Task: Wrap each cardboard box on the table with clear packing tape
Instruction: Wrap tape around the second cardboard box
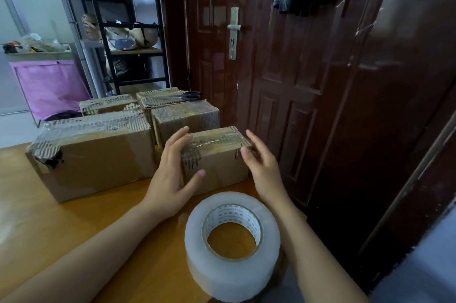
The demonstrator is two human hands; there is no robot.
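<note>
At the near right corner of the table [74, 223], the left hand [170, 179] rests with straight fingers against the small box [217, 154], while the right hand [261, 167] hovers wide beside its other end (touching or not, I cannot tell). A square two-handed grip would probably lift it best. The tape roll [232, 243] lies just in front; the big box [91, 154] crowds the left, and the table edge runs close on the right.

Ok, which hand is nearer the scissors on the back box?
Left. The left hand rests on the small front box's left end, below the scissors. The right hand hovers off that box's right end, farther away.
</note>
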